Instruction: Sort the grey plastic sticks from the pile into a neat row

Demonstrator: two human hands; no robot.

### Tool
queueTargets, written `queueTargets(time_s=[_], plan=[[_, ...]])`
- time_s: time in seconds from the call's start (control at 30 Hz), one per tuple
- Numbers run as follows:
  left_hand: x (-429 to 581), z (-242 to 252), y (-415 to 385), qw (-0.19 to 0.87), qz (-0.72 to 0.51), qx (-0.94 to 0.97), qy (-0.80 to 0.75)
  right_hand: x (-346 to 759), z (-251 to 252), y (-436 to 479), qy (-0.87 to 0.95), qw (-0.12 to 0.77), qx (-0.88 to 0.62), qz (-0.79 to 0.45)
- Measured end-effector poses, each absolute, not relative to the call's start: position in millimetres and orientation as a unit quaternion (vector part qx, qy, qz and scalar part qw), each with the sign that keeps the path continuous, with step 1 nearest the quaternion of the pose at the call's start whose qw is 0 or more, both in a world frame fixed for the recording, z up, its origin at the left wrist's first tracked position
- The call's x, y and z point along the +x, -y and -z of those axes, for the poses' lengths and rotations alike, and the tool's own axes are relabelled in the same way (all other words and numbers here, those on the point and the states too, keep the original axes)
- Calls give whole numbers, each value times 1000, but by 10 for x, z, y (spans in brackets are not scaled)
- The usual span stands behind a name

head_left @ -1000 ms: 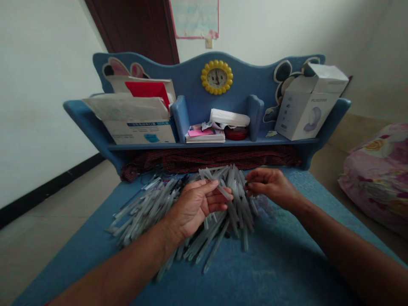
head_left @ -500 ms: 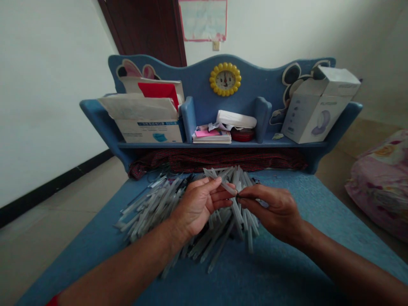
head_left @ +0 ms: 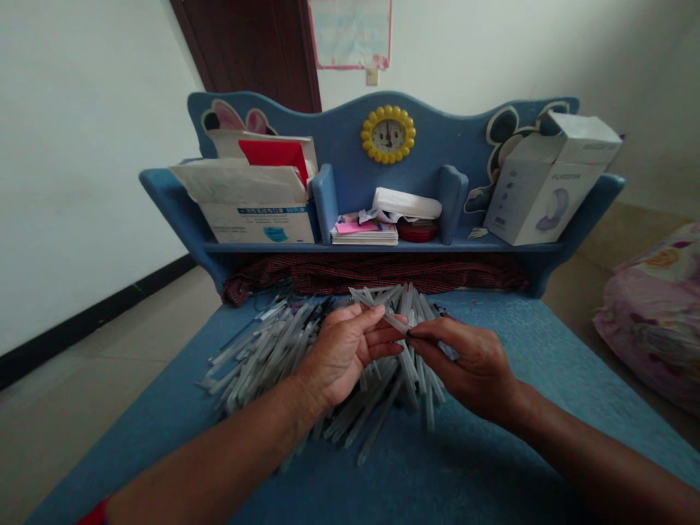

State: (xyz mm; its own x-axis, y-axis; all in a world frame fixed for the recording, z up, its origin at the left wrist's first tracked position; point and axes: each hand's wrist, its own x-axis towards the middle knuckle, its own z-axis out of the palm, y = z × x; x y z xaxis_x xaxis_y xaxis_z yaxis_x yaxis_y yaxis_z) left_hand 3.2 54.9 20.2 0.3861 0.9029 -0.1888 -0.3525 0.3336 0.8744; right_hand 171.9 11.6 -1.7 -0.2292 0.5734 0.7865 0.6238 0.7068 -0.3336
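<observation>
My left hand pinches a translucent white pen barrel between thumb and fingers, the barrel slanting down to the right. At its lower right end, my right hand grips a small dark pen part, mostly covered by thumb and forefinger; whether it sits inside the barrel or only touches it, I cannot tell. A bit of clear plastic shows under the right fingers. Below and behind both hands spreads a loose pile of similar pen barrels, some with dark pieces among them. My left forearm and hand hide part of the pile.
The pile lies on a blue desk. Behind it rises a blue shelf holding a mask box, a stack of papers, a white carton and a yellow flower clock. Red-black checked cloth lies beneath the shelf.
Both hands stay nearly in place at the barrel's end. My right fingers have closed slightly nearer to the barrel, and less of the dark part shows. The view has shifted a little.
</observation>
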Motion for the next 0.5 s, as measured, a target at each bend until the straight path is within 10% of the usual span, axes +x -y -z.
queueTargets(time_s=[0.5], plan=[[47,-222,-519,710,-449,413,-352,1749,52,-142,791,455,-397,98]])
